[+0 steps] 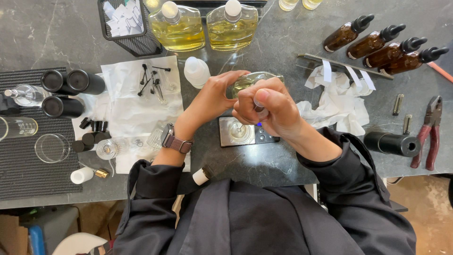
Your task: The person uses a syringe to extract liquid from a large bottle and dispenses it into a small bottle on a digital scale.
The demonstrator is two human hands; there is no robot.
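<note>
My left hand (212, 97) wraps around a clear glass bottle of pale yellow liquid (250, 80), holding it tilted above a small digital scale (245, 132). My right hand (266, 106) is closed in a fist at the bottle's neck, gripping its top part, which the fingers mostly hide. A thin stem shows just below the fist, over the scale's pan. A watch with a purple strap (175, 140) sits on my left wrist. Both sleeves are dark.
Two large flat bottles of yellow liquid (179, 28) stand at the back, beside a black mesh basket (125, 23). Several amber dropper bottles (377, 42) lie back right. Pliers (429, 132) and a black cylinder (391, 143) lie right. Black tubes (71, 82) and glassware rest on a ribbed mat left.
</note>
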